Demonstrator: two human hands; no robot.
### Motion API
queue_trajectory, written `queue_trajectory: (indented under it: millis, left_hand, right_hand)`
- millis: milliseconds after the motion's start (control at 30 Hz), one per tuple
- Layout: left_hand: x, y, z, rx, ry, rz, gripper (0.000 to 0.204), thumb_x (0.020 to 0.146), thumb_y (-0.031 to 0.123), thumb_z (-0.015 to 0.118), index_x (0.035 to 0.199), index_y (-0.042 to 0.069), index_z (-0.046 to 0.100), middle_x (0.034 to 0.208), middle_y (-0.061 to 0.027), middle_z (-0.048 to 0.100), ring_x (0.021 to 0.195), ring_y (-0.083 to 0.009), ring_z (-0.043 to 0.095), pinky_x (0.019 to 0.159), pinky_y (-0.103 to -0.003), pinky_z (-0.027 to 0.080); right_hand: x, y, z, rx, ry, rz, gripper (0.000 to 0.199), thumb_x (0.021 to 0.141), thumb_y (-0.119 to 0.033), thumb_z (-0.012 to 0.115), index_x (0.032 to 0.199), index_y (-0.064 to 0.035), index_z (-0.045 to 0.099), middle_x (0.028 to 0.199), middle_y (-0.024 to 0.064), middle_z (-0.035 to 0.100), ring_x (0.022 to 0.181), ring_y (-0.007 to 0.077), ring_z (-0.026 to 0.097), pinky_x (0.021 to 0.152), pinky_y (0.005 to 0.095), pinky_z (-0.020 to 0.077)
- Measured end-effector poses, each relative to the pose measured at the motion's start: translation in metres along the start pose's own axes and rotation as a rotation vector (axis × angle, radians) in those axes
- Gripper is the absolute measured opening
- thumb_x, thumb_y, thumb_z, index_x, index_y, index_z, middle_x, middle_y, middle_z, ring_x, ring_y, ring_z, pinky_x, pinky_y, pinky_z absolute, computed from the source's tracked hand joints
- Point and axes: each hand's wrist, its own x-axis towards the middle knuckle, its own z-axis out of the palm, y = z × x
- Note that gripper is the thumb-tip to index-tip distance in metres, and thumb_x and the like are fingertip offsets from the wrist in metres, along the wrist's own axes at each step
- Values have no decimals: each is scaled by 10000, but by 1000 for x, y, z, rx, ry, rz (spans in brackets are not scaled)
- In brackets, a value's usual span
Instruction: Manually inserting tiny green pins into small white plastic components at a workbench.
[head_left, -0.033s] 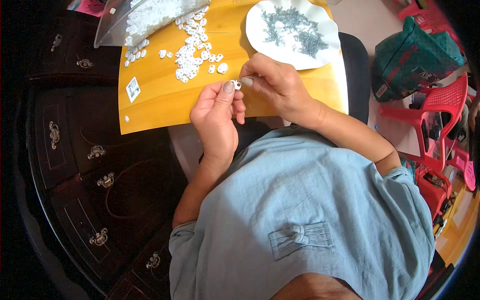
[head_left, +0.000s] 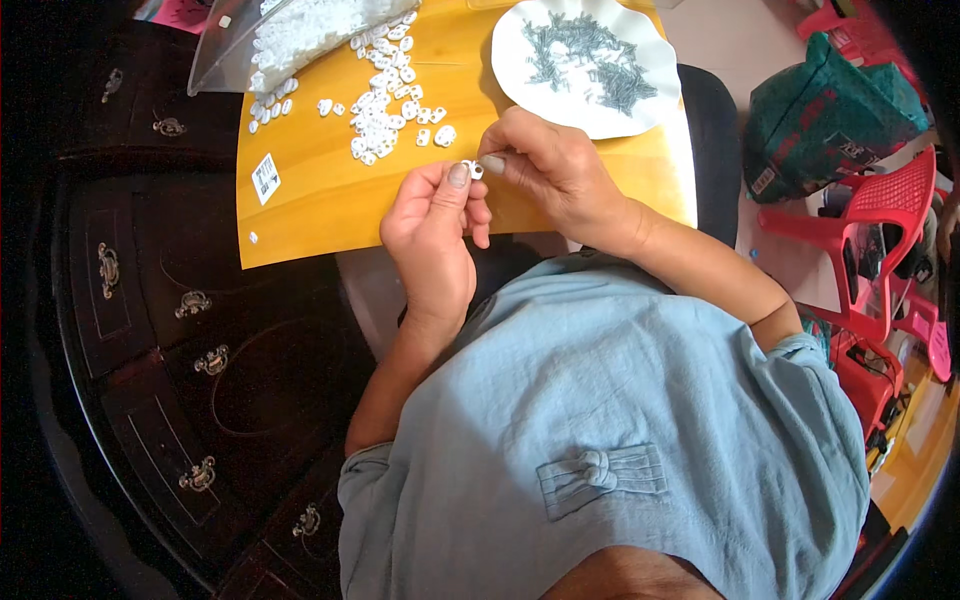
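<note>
Between its thumb and forefinger, my left hand [head_left: 437, 215] pinches a small white plastic piece [head_left: 476, 171] with a round hole. My right hand [head_left: 565, 180] meets it from the right, thumb and fingertips pressed together right beside the piece. Whatever those right fingertips hold is too small or hidden to name. Just beyond my left hand lies a loose heap of similar white plastic pieces [head_left: 375, 125], oval and with holes. Past my right hand is a white wavy-rimmed plate [head_left: 510, 70] bearing many thin, dark grey, screw-like pieces [head_left: 625, 88].
A clear container [head_left: 210, 60] of white pieces tips onto the yellow tabletop [head_left: 310, 215]. A barcode label [head_left: 266, 178] is stuck there. Dark wooden drawers [head_left: 150, 300] stand at left. On the right are a red plastic chair [head_left: 865, 215] and a green bag [head_left: 830, 115].
</note>
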Motion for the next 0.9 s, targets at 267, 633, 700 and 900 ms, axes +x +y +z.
queue_trajectory:
  millis: [267, 633, 700, 900]
  left_hand:
    - [-3, 2, 0, 122, -47, 81, 139, 975, 99, 554, 980, -35, 589, 811, -65, 614, 628, -75, 533, 478, -197, 434]
    - [0, 2, -3, 136, -24, 87, 128, 959, 95, 582, 952, -32, 601, 788, -62, 618, 588, -72, 527, 466, -196, 429]
    - [-1, 4, -1, 168, -23, 91, 121, 955, 91, 588, 951, -29, 602, 786, -57, 615, 589, -68, 526, 467, -192, 428]
    - [-1, 5, -3, 279, -33, 132, 86, 944, 68, 595, 938, -17, 604, 772, -34, 598, 592, -53, 521, 470, -176, 421]
  right_hand:
    - [0, 1, -1, -14, -65, -17, 80, 887, 3, 608, 953, 7, 564, 800, 106, 571, 724, 239, 626, 646, 299, 482]
    - [1, 0, -3, -6, -51, -54, 49, 885, -8, 613, 922, 1, 582, 805, 95, 582, 724, 240, 621, 645, 305, 478]
    - [1, 1, -3, -9, -52, -61, 49, 885, -5, 609, 924, 0, 581, 807, 95, 581, 729, 245, 618, 647, 309, 476]
    - [1, 2, -5, -29, -85, -120, 101, 854, 42, 608, 938, 2, 570, 825, 109, 571, 736, 271, 606, 643, 325, 470]
